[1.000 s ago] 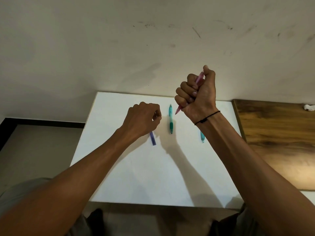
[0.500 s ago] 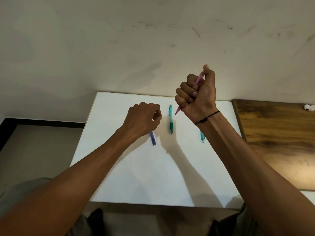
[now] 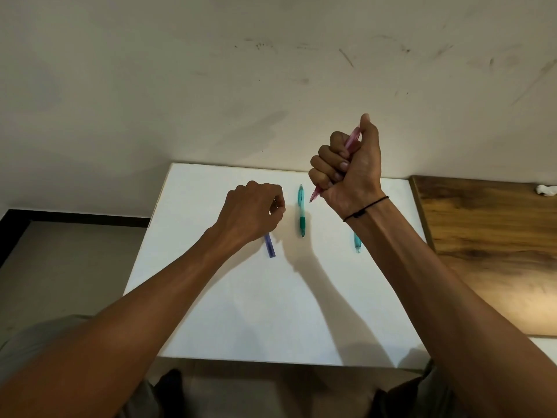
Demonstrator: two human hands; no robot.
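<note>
- Right hand (image 3: 346,167), head view: raised clear of the white rectangular desk (image 3: 241,312), clenched into a full fist round a pink translucent plastic pen (image 3: 353,139). Thumb up at the top end, tip poking out below the little finger. Looks like a grip for pressing the top with the thumb, not for writing.
- Left hand (image 3: 251,214): lowered to the desk, fingers curled, thumb and forefinger tips close together. Covers the upper end of a purple translucent plastic pen (image 3: 270,248), lower end flat on the desk. Cannot tell whether pinched or merely covered.
- Between the hands: teal plastic pen with a green grip (image 3: 301,211), flat on the desk, untouched.
- Behind the right forearm: second teal plastic pen (image 3: 357,245), mostly hidden, only one end showing.
- Pens laid side by side in a row with gaps between, probably for taking one at a time.
- Just beside the desk on the right: brown wooden board (image 3: 482,236).
</note>
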